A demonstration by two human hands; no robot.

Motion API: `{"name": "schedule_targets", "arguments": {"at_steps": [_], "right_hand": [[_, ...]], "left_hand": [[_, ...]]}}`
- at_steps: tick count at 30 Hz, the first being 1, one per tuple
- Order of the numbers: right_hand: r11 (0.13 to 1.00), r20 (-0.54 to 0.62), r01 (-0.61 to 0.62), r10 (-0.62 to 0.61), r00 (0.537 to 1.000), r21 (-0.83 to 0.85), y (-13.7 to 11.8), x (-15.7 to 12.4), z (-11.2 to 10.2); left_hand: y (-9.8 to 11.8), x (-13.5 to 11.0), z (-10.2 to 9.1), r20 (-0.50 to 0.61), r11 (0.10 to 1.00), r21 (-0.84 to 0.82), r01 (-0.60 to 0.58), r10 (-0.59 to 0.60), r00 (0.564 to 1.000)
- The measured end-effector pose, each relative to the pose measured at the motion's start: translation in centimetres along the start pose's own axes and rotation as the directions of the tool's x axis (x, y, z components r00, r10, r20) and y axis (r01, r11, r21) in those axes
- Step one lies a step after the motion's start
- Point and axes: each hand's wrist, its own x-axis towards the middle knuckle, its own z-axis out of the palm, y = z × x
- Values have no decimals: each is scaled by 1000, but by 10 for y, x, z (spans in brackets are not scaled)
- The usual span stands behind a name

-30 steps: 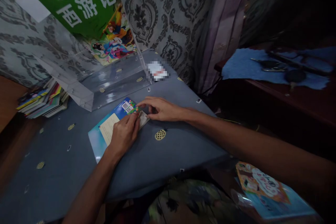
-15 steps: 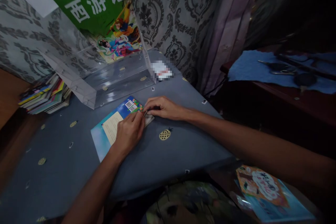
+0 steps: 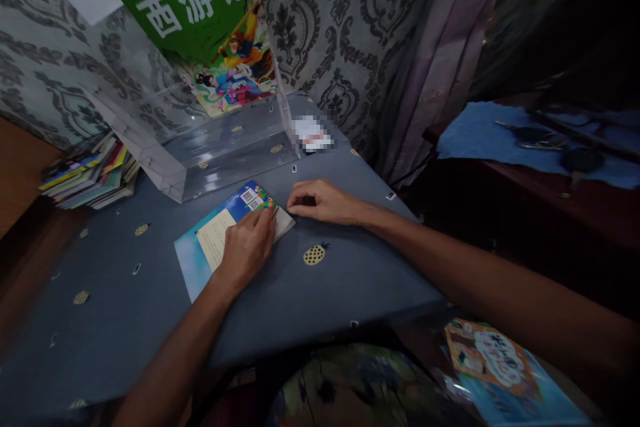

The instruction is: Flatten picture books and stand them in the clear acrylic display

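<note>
A thin blue book point(image 3: 187, 259) lies on the cloth-covered table, its side with a barcode and a cream text panel facing up. My left hand point(image 3: 249, 243) rests over its right part, fingers curled and pinched at the right edge. Pale page edges show just beyond those fingertips. To the right of the book, my right hand point(image 3: 323, 202) hovers by its corner, thumb and forefinger bent together in a loop. Whatever that pinch holds, if anything, is too small to make out.
A clear acrylic stand point(image 3: 173, 180) holds a green picture book point(image 3: 200, 27) behind my hands. Piled books point(image 3: 95, 177) lie at the left. A pixelated white item point(image 3: 313, 133) sits by the stand. At lower right is a packaged orange-and-blue book point(image 3: 505, 363); a blue cloth point(image 3: 465, 137) bears tools.
My right hand has drawn away from the book's edge, a little to the right. My left hand stays on the book. The whole view has shifted slightly.
</note>
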Motion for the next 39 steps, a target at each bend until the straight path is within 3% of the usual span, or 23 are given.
{"name": "schedule_targets", "arguments": {"at_steps": [5,9,15,19,23,39], "right_hand": [[988,169,78,-55,984,-134,-3,-4,-4],[976,208,108,-68,976,-190,-7,-7,-5],[992,194,123,-115,974,-31,-1,-6,-8],[993,175,114,-120,977,45,2,-5,-8],[996,181,70,-80,980,59,0,-5,-9],[998,141,-39,32,989,47,-4,-5,-8]], "left_hand": [[-2,0,2,-10,1000,-13,-10,10,1000],[-6,-1,2,-13,999,-12,-37,37,999],[-4,-3,0,11,986,77,-151,150,989],[0,-4,0,18,984,84,-159,158,987],[0,-4,0,35,983,96,-159,156,987],[-6,-6,5,-65,979,42,-201,203,977]]}}
